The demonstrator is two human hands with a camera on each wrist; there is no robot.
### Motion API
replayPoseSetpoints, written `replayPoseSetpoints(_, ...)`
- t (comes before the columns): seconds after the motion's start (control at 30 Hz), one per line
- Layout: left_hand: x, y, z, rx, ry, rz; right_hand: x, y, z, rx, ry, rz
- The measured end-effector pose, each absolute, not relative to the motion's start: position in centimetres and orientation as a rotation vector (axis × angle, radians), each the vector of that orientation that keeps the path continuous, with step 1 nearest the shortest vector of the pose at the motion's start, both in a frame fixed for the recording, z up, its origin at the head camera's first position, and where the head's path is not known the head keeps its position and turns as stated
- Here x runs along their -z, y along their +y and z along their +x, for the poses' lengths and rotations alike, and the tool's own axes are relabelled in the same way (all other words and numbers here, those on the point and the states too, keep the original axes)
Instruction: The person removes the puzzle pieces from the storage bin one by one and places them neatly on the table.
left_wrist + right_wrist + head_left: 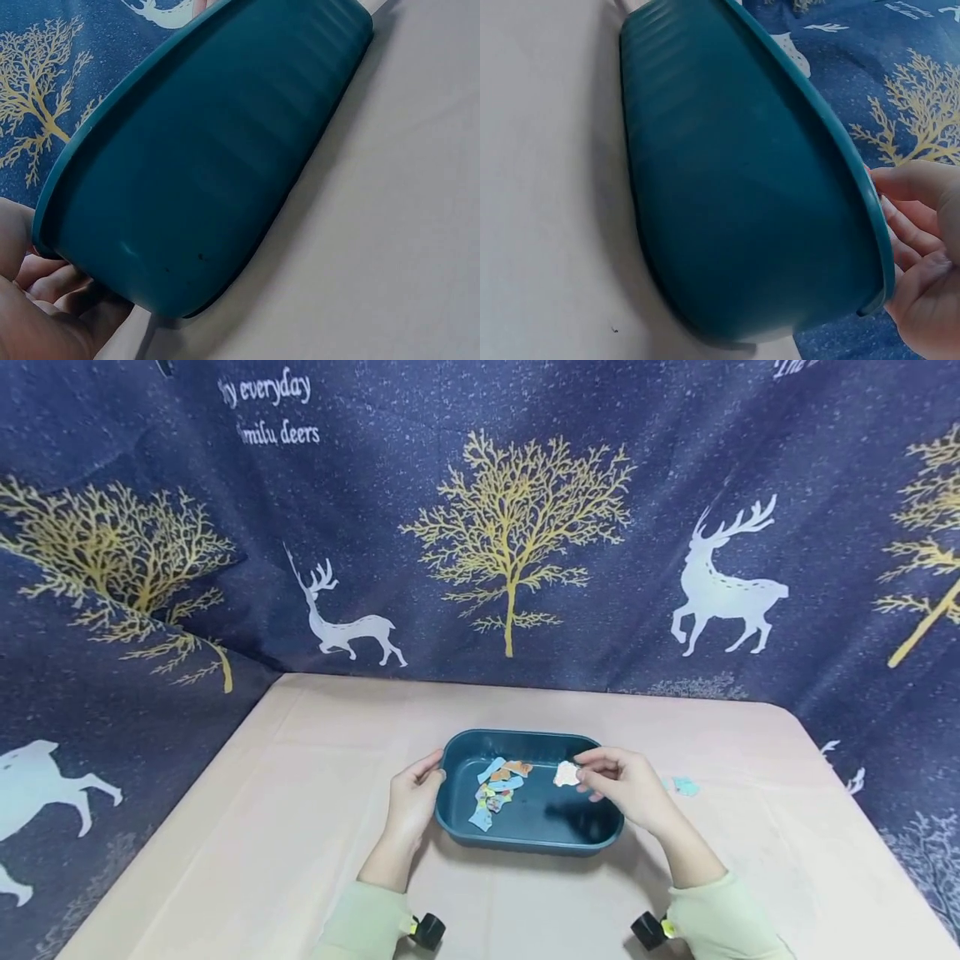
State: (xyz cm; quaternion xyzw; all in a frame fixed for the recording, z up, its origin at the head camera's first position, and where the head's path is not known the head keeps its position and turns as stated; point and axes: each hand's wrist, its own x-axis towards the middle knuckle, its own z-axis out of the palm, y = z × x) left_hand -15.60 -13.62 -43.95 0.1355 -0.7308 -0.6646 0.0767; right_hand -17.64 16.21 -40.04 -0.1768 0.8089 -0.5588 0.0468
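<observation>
A dark teal oblong plastic basin (pixel 525 842) stands on the table. My left hand (pixel 412 793) grips its left end, thumb at the rim and fingers curled against the outside wall, as the left wrist view also shows. Over the basin's right part, my right hand (pixel 618 781) pinches a small whitish piece with a wavy outline (pixel 567 773) between thumb and fingers. Several irregular flat pieces (pixel 495 797), light blue, orange and multicoloured, lie in the left half of the basin. In the right wrist view the basin wall hides the pinched piece.
Light blue irregular pieces (pixel 684 786) lie on the table right of the basin, partly behind my right hand. The pale pinkish tabletop (pixel 315 827) extends around the basin. A dark blue cloth (pixel 600 610) with deer and trees hangs behind the table and at its sides.
</observation>
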Motion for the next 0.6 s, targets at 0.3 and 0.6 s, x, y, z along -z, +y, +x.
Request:
replayPoseSetpoints(0.3,44.2,-13.7,-15.3,1.991,-2.212,0.397,39.7,16.7,-16.9,1.837,2.440,-0.491)
replayPoseSetpoints(0.6,44.0,-13.6,-15.4,1.963,-2.190,0.375,39.5,17.3,-17.0,1.937,2.441,-0.429)
